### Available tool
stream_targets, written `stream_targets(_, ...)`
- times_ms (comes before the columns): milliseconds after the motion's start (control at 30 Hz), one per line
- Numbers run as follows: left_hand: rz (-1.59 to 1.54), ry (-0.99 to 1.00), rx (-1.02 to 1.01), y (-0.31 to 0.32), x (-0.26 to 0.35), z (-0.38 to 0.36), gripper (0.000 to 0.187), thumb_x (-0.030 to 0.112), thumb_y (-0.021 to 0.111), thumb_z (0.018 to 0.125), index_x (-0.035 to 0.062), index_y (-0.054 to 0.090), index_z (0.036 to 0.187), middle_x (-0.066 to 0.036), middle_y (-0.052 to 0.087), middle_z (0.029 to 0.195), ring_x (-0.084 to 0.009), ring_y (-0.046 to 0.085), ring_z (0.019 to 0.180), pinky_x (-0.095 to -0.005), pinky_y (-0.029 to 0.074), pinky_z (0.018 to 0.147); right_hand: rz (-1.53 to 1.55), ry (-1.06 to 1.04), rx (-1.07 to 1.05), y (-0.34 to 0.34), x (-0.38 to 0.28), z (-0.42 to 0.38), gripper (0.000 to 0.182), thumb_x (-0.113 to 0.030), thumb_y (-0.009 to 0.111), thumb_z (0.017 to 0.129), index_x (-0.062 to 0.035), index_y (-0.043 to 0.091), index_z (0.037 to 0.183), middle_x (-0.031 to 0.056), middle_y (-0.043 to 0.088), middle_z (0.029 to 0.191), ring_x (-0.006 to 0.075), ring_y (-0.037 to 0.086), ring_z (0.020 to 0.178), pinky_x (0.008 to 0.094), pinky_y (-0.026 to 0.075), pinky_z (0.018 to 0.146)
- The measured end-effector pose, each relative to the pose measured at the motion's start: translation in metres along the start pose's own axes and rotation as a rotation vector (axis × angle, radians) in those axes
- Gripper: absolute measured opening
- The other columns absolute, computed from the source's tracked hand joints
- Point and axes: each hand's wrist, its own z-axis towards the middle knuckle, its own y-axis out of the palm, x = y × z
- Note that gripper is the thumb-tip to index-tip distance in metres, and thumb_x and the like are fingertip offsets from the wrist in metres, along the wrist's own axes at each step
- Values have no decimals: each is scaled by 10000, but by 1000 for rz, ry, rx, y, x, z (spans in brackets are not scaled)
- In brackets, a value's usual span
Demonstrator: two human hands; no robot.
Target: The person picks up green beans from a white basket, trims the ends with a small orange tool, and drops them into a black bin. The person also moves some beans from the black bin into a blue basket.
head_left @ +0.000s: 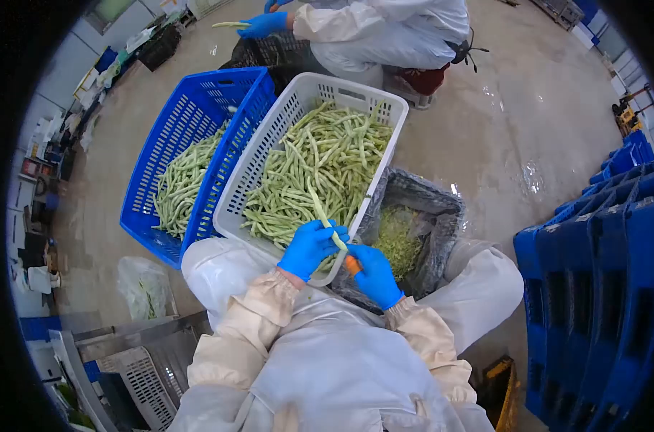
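My left hand (309, 248), in a blue glove, is closed around a long pale green bean (317, 201) that points up and away over the white crate. My right hand (375, 277), also blue-gloved, grips a small tool by its orange handle (353, 265) at the bean's near end. Its blade is too small or hidden to make out. Under both hands stands the white perforated crate (253, 164), with a heap of green beans (320, 165) in it. To its right, a bin lined with black plastic (438, 205) contains green trimmings (397, 241).
A blue crate (151, 169) holding more beans (187, 183) leans against the white one. Opposite me sits a co-worker (392, 36), a bean in one gloved hand. Blue pallets (593, 288) are stacked at right; a plastic bag (143, 288) lies left. The floor (485, 137) looks wet.
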Motion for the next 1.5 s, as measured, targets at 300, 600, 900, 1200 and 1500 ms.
stream_targets(300,4,24,109,19,-10,-7,183,111,561,836,23,514,990,-132,604,945,-251,611,868,-368,519,764,-246,-80,69,-1,0,-8,191,-97,581,724,-36,573,906,154,562,747,346,532,707,443,404,630)
stream_targets(600,324,135,128,24,-6,10,268,158,563,850,5,573,1071,-1,524,718,-90,511,598,-232,454,568,-300,-141,-37,3,-14,-14,286,-87,608,621,-49,586,904,137,577,773,334,545,741,431,424,667)
stream_targets(900,686,61,-87,0,19,-13,231,113,548,824,-23,595,1005,-13,562,719,-74,494,555,-210,409,492,323,409,879,-49,76,-21,89,-110,569,769,-36,586,817,139,567,716,225,540,623,362,428,572)
stream_targets(1200,904,-80,-117,-10,25,-29,268,81,526,834,-6,608,1074,-29,579,714,-76,492,566,-213,398,497,-376,2,307,-36,8,-1,299,-60,608,749,-92,584,1045,110,549,1051,294,512,987,409,399,859)
stream_targets(1500,1139,-48,-181,-3,38,-35,234,89,549,839,25,623,1052,-25,577,704,-57,472,538,-207,387,472,-515,-82,25,-27,14,-5,261,-64,587,760,-81,588,1020,105,567,926,278,532,919,426,371,899)
